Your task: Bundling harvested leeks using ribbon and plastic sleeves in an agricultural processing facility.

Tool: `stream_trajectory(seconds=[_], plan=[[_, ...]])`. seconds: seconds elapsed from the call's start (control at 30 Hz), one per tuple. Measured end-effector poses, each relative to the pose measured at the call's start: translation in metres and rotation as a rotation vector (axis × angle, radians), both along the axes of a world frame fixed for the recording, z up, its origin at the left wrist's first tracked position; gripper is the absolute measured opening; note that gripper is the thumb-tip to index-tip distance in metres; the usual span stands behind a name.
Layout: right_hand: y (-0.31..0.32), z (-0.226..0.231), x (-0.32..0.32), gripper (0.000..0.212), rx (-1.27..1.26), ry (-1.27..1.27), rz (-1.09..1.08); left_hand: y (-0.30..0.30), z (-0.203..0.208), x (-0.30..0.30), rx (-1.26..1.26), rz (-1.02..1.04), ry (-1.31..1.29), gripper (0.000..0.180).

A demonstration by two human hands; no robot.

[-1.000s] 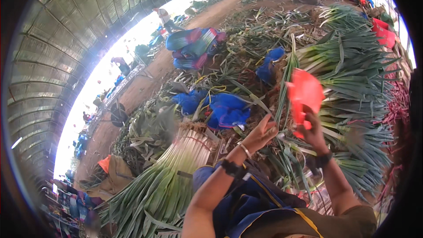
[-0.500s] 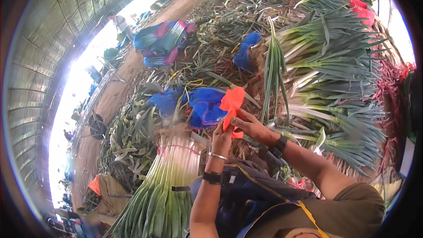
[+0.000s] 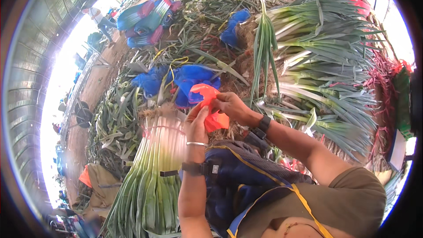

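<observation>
A thin, bright orange piece that looks like plastic film (image 3: 217, 122) is gripped between both hands in front of my body. My left hand (image 3: 196, 122) pinches its near left side, thumb up. On its right edge, the fingers of my right hand (image 3: 235, 107) are closed. The film spreads between and below the fingers, its upper part folded over. Close to my left forearm stands a large tied bundle of leeks (image 3: 154, 158), roots up and a pink tie around the white stalks. Just beyond the hands lies blue netting (image 3: 194, 77).
Many leeks (image 3: 326, 57) lie piled on the right, with one small bunch (image 3: 265, 48) at their left edge. Rolled net sacks (image 3: 147, 22) lie far left. Leaf scraps (image 3: 123, 110) cover the ground. A person (image 3: 100, 22) walks at the far left. Red ties (image 3: 383, 88) hang right.
The orange film has been spread wider, and its lower part now fans out under my right hand. Both hands have shifted left in view. The far person is now further left.
</observation>
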State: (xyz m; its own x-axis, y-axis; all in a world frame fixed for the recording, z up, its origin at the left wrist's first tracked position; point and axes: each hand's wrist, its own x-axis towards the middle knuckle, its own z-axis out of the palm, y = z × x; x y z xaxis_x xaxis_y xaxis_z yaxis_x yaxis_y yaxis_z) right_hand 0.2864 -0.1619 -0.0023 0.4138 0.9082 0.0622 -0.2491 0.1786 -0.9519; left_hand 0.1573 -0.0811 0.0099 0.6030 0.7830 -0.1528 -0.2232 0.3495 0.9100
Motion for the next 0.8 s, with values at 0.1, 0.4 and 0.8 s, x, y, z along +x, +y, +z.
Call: stream_trajectory(seconds=[0.1,0.4,0.8], plan=[[-0.002,-0.002,-0.002,0.022,-0.014,0.064,-0.016,0.009,-0.011,-0.004,0.03,0.089,0.054,0.015],[-0.018,-0.011,0.023,0.018,-0.019,0.348,-0.134,0.016,-0.006,-0.01,-0.104,0.381,0.028,0.009],[-0.066,-0.054,0.041,0.017,-0.276,0.264,-0.125,0.036,0.013,-0.019,-0.06,0.389,-0.045,0.021]])
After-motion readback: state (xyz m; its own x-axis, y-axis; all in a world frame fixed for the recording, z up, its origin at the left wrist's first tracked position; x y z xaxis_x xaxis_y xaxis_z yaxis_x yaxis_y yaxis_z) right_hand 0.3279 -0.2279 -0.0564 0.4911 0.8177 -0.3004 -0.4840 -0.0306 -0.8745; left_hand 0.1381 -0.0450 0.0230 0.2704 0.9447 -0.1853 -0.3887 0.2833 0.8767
